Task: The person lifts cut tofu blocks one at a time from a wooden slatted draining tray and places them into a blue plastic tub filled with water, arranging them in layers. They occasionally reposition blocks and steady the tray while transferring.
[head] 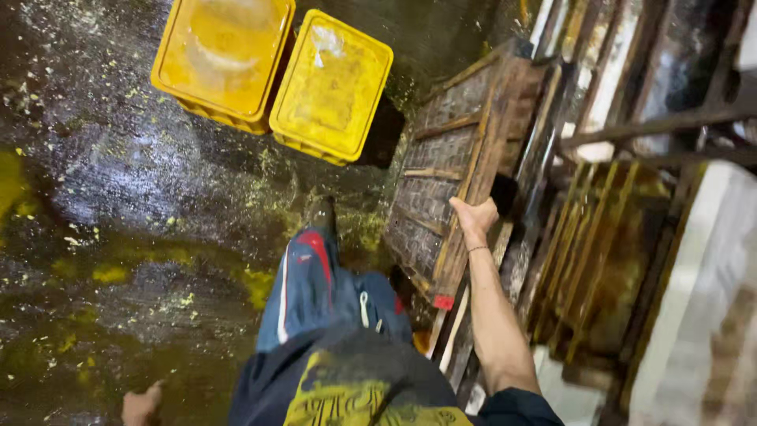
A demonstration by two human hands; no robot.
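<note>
My right hand [474, 217] is closed on the edge of a wooden framed mesh tray [445, 170] that leans tilted against a stack of similar trays. My left hand [140, 405] hangs low at the bottom left, fingers curled, holding nothing that I can see. My legs in blue trousers with red and white stripes [311, 288] stand on the wet dark floor [118, 181], one dark boot [322, 213] stepping forward.
Two yellow plastic crates [223, 55] [331, 87] sit side by side on the floor ahead. More wooden trays [587, 260] and metal racking [654, 126] fill the right side. A white slab [694, 300] stands at far right. Yellow residue spots the wet floor.
</note>
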